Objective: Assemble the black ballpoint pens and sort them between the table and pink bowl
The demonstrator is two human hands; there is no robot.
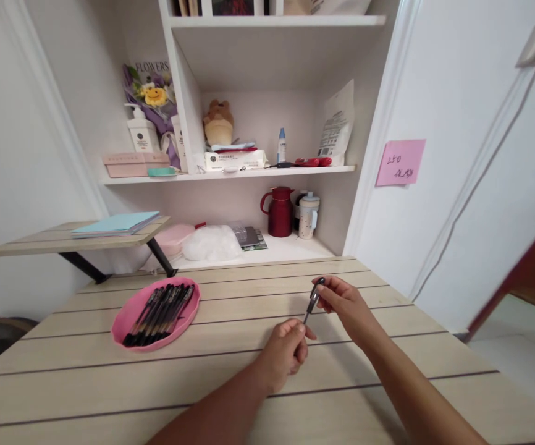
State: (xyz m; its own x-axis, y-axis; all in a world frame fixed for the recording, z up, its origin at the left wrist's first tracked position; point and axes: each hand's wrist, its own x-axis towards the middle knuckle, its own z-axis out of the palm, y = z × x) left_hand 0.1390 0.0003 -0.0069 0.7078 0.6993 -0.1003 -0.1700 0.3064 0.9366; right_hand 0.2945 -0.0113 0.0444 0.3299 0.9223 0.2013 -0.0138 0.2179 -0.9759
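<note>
Slim black pen (313,301) pinched at both ends: left hand (286,352) fisted on tip, right hand (344,303) gripping cap. Oval pink plastic tray (123,315) of pens at 9 o'clock.

A red jug (279,212) and a cream mug (308,216) stand on the shelf (295,247), a pink note (400,162) alongside.

Pale slatted wooden table (230,377) bearing pink tray (123,321) of pens (159,314)

One head-worn view looks forward and down over the worktop (86,383). It sits close. Shelves (230,174) face it beyond.
</note>
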